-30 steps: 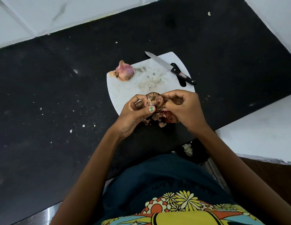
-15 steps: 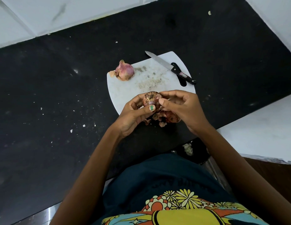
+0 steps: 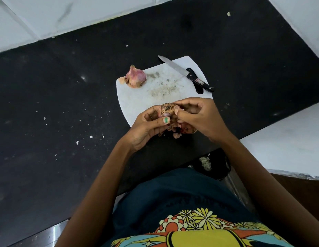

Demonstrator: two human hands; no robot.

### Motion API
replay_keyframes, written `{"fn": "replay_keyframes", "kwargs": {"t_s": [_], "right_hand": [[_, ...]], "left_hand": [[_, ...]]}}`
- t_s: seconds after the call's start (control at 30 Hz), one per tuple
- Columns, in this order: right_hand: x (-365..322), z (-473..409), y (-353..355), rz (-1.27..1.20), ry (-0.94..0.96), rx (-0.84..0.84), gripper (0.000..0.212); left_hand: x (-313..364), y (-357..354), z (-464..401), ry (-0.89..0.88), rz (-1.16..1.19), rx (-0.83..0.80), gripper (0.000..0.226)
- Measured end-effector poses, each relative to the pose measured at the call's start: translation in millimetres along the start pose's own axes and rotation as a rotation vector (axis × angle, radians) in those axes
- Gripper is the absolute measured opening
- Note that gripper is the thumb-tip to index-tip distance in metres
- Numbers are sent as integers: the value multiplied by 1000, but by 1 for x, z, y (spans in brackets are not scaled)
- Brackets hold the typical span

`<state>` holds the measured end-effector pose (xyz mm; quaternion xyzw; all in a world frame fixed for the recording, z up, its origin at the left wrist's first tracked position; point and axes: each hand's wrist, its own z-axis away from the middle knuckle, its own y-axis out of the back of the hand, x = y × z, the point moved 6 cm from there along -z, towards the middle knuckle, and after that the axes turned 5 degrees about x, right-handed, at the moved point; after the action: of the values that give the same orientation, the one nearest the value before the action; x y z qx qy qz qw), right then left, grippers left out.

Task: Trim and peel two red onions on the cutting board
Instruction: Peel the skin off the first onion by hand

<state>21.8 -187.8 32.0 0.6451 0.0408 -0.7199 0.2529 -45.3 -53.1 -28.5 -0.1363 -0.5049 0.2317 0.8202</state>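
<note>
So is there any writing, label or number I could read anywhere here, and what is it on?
Nothing can be read for certain.
Knife: a small red and white label on its black handle, too small to read.
T-shirt: a faint dark line of print above the flower design, upside down and too blurred to read.

Black speckled counter, white cutting board on it, scattered crumbs

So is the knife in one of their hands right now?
No, the knife lies untouched on the far right of the cutting board, while the left hand and right hand both hold an onion.
</note>
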Motion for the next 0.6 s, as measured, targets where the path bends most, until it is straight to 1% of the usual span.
{"fn": "replay_keyframes", "kwargs": {"t_s": [0.1,0.17,0.27,0.37,0.43,0.5,0.6], "right_hand": [[3,0,4,-108,-23,15,10],[4,0,7,-111,-13,38,7],[5,0,8,-58,6,91,5],[15,-1,10,5,-22,169,8],[23,-1,12,70,-38,219,14],[31,-2,14,207,-23,238,18],[38,-2,13,386,-18,192,14]], "left_hand": [[-1,-1,0,36,7,-17,66],[-3,-1,0,51,5,-29,77],[-5,-3,0,67,5,-41,74],[-5,-6,1,72,36,-58,81],[-3,-6,1,76,63,-60,86],[-2,-6,1,78,74,-62,87],[-2,-4,0,78,75,-34,89]]}}
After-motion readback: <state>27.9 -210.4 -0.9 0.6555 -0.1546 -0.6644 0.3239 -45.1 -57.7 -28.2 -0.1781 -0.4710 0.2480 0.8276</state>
